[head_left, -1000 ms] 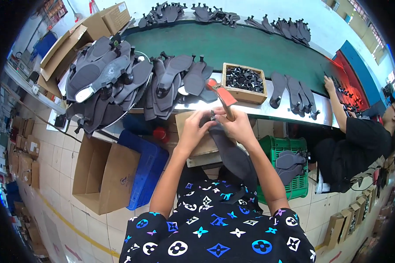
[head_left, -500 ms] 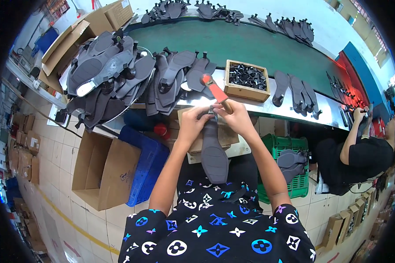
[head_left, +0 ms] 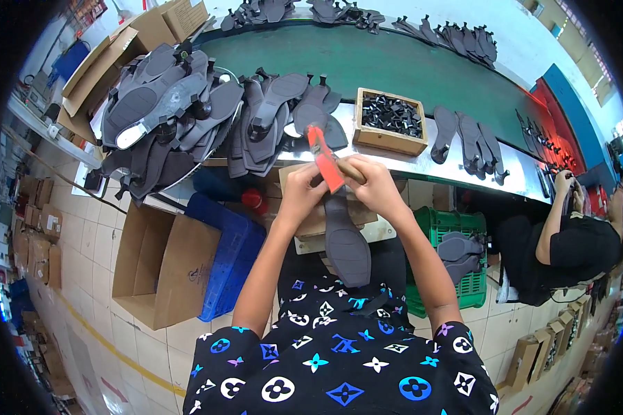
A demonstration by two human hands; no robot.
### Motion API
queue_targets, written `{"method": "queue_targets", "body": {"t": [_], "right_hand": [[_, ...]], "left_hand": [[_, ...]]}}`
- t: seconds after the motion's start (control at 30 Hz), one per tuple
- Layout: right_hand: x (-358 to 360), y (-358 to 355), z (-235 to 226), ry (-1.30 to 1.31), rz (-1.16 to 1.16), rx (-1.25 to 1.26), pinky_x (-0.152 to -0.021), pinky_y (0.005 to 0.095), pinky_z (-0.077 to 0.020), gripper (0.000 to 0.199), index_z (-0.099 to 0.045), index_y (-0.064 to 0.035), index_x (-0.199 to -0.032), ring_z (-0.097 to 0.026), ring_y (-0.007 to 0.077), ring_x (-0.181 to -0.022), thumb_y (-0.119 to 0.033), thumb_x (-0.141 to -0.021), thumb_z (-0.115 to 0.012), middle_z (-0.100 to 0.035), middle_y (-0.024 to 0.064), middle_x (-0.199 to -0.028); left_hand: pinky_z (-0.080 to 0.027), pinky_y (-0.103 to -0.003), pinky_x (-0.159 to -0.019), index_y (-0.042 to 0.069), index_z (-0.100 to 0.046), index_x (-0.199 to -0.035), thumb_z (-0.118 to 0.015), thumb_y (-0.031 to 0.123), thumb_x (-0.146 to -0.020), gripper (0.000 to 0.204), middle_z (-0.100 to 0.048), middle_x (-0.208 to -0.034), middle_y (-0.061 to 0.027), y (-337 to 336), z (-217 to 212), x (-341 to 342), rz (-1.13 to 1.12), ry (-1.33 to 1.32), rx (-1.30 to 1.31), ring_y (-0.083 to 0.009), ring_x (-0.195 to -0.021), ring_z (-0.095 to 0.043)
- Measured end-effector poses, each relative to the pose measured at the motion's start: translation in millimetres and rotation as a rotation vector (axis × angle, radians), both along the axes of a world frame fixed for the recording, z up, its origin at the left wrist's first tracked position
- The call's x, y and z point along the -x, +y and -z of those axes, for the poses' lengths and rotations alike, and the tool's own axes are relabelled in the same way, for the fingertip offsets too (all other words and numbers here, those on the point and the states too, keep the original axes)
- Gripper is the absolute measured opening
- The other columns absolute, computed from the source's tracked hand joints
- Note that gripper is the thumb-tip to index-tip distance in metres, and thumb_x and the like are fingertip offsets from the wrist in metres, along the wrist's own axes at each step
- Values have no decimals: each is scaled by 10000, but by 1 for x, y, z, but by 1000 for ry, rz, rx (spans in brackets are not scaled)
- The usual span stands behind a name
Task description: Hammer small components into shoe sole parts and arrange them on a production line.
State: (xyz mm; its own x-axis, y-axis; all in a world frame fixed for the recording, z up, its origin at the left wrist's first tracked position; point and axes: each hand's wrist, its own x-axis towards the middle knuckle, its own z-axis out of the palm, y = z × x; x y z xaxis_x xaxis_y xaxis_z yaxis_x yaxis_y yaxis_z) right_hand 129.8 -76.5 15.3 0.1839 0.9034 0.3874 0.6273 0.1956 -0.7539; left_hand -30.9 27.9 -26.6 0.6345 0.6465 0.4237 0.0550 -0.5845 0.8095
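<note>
My right hand [head_left: 376, 188] is closed round the wooden handle of a hammer [head_left: 322, 159] with a red head. The hammer head lies across the upper end of a dark grey shoe sole [head_left: 347, 247], hiding that end and whatever is there. My left hand [head_left: 302, 196] pinches the sole's upper end, its fingertips partly behind the hammer. The sole's wide toe part points down toward my lap. Beneath the hands is a wooden block [head_left: 309, 220] on a pale plate.
An open wooden box [head_left: 390, 141] of small black parts stands on the bench edge. Piled soles [head_left: 145, 100] fill the left; more lie right of the box. A green belt [head_left: 394, 66] runs behind. Below are a cardboard box [head_left: 187, 277], blue crate and green basket [head_left: 467, 294]. A co-worker [head_left: 578, 249] sits at right.
The hammer has turned, its red head coming down and left nearer my left fingers. The sole's toe end has swung slightly right. Both hands keep nearly the same place.
</note>
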Motion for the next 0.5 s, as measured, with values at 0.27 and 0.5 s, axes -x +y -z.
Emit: {"method": "queue_targets", "body": {"t": [0.27,0.5], "right_hand": [[25,-26,-23,74,186,132,-659,358,-499,199,-643,-22,-1105,-633,257,-692,-157,-958,-630,-616,139,-807],[48,-88,-40,-32,276,-28,-750,404,-538,365,-511,17,-1351,-681,359,-821,-200,-1059,-482,-667,225,-1001]], "left_hand": [[-528,-260,-720,-19,-729,-1061,-777,62,-828,252,-739,-928,-40,18,22,1,79,-31,322,-96,-811,-655],[-519,-246,-771,0,-749,-1085,-754,36,-814,273,-741,-962,-31,8,1,-2,163,-90,390,-87,-860,-644]]}}
